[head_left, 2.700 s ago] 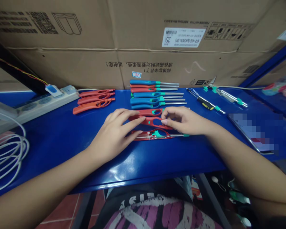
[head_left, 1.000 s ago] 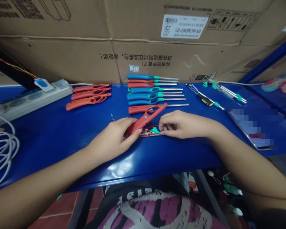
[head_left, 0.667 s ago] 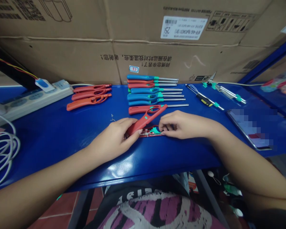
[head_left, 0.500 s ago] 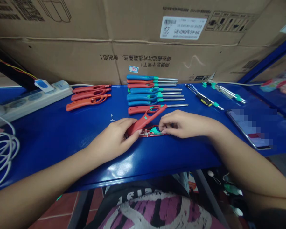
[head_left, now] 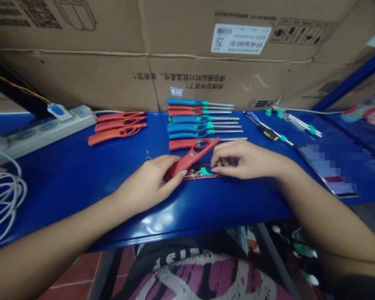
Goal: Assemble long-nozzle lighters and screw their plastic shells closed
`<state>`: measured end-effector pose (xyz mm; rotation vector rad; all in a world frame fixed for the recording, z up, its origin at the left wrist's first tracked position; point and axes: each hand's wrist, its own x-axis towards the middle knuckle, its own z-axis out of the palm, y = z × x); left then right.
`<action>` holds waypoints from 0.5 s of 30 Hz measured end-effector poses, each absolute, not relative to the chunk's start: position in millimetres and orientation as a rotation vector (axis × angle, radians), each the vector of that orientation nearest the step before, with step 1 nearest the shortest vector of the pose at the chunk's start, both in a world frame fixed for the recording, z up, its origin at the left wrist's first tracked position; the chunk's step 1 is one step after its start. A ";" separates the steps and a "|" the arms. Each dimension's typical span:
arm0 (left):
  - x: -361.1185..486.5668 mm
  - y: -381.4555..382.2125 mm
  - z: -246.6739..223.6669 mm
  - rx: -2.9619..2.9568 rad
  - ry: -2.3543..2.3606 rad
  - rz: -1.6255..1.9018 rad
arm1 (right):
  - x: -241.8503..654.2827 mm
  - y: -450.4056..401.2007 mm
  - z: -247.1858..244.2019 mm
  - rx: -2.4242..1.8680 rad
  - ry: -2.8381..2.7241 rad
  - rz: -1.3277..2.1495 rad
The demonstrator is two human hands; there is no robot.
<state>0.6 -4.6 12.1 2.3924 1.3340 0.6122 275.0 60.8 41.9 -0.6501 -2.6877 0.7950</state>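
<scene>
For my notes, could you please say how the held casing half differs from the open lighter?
The casing half slants in the left hand; the open lighter lies flat. The casing half shows a small green patch; the open lighter, a larger one. Both are red.

- There is one view, and it looks out from the person's head.
- It faces forward and tips down at the blue table [head_left: 137, 208].
- The left hand [head_left: 152, 177] and right hand [head_left: 242, 160] are near the middle, close enough to see the fingers. The red shell [head_left: 190, 158] is there too.
- Both arms come in from the low corners, one on each side.
- The big cardboard box [head_left: 106, 79] stands farther off and fills the top, face on.
- At the bottom, the view looks down on the person's own shirt [head_left: 206, 275] and a bit of red floor [head_left: 77, 271].
</scene>
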 end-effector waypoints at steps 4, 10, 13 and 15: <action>-2.5 -4.5 9.3 2.524 1.365 0.647 | 275.9 61.3 45.1 -0.587 -2.524 0.228; -4.9 -2.6 9.0 2.674 1.311 0.635 | 270.7 63.7 38.9 -0.587 -2.614 0.068; -4.5 -0.9 9.7 2.664 1.236 0.609 | 269.1 64.1 32.6 -0.628 -2.733 0.170; -4.1 0.2 9.5 2.667 1.207 0.597 | 268.0 63.4 30.3 -0.649 -2.774 0.244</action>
